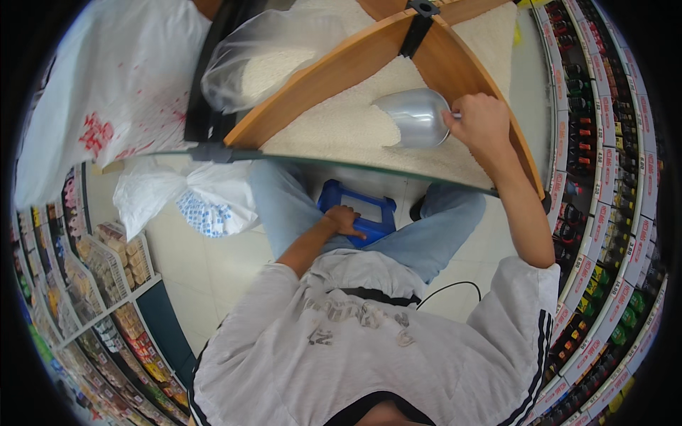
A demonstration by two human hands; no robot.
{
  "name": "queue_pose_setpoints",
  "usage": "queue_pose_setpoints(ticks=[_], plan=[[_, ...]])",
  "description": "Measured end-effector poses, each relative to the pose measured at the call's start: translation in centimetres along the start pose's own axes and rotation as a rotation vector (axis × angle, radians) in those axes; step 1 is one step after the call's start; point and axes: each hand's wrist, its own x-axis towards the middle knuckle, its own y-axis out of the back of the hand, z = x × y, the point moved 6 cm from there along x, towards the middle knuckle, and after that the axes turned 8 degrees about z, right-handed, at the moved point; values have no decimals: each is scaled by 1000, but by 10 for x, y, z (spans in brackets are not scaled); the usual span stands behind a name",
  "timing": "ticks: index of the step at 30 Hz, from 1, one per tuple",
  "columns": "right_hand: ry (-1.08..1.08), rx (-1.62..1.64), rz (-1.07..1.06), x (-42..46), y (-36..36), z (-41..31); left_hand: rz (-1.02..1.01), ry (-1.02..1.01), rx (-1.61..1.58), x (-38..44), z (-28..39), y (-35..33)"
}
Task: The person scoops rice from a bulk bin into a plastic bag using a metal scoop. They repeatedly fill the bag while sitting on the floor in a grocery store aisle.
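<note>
My right hand (pixel 482 120) grips the handle of a metal scoop (pixel 418 120). The scoop's mouth points left and is partly sunk in white rice (pixel 330 120), or a similar grain, which fills a wooden-walled bin (pixel 458 58). My right wrist passes over the bin's glass front edge (pixel 362 166). Lower down, between my knees, my left hand (pixel 341 219) rests on a blue plastic stool or box (pixel 383 230) with a pale top panel. Its fingers are apart and hold nothing.
A clear plastic bag (pixel 224 74) lies over grain in the left compartment. White sacks hang (pixel 133 80) and stand (pixel 218 197) at left. Shelves of bottles (pixel 581 133) line the right; packaged goods (pixel 122 255) fill racks at left. A black cable (pixel 453 285) curves beside my waist.
</note>
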Motion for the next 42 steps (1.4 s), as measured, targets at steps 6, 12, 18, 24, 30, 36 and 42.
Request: queue_pose_setpoints(ticks=[6, 12, 18, 24, 30, 36, 42], plan=[[-74, 72, -129, -6, -10, 8, -130, -112, -260, 34, -17, -41], [-68, 145, -82, -14, -12, 8, -55, -21, -230, 60, 13, -32], [-19, 181, -83, -11, -10, 5, -119, 55, -201, 94, 52, -16], [12, 111, -76, -20, -6, 7, -174, 33, -123, 143, 60, 6], [251, 28, -7, -14, 36, -11, -51, 26, -219, 145, 79, 15], [543, 53, 34, 33, 44, 5, 441, -165, -405, -28, 179, 182], [564, 114, 134, 61, 28, 0, 1291, -271, -295, -232, 199, 348]])
